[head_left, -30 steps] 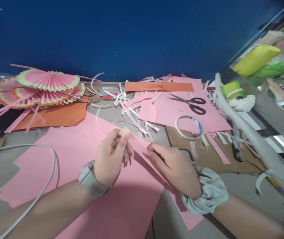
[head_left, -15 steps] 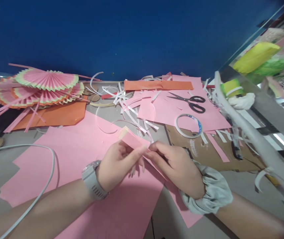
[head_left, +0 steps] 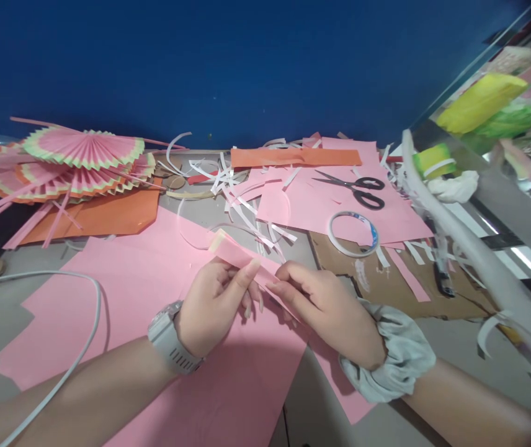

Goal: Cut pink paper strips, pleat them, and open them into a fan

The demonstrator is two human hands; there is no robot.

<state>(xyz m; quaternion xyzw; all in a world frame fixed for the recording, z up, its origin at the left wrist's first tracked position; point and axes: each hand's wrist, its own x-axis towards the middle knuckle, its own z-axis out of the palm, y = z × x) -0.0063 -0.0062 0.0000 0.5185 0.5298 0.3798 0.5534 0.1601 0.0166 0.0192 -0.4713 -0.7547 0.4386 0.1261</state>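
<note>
Between my hands is a folded pink paper strip (head_left: 235, 253) with a pale yellow edge at its far left end. My left hand (head_left: 212, 298) is closed on it, thumb on top and fingers underneath. Farther along the strip, my right hand (head_left: 324, 304) pinches it between thumb and fingers. The strip's lower right part runs behind my right hand, where it is partly hidden. Below both hands lies a large pink paper sheet (head_left: 154, 323). Pleated pink paper fans (head_left: 86, 149) with green and orange edges are stacked at the left.
Black-handled scissors (head_left: 358, 189) and a tape roll (head_left: 330, 233) lie right of centre. Beside them are cardboard (head_left: 400, 279) and a box cutter (head_left: 443, 279). White paper scraps (head_left: 226, 177) litter the back. A white cable (head_left: 99, 304) curves at left; a pale bar (head_left: 470, 248) slants at right.
My left hand has slid a little left along the folded strip, showing more of it between the hands. The right hand keeps its pinch, almost in place.
</note>
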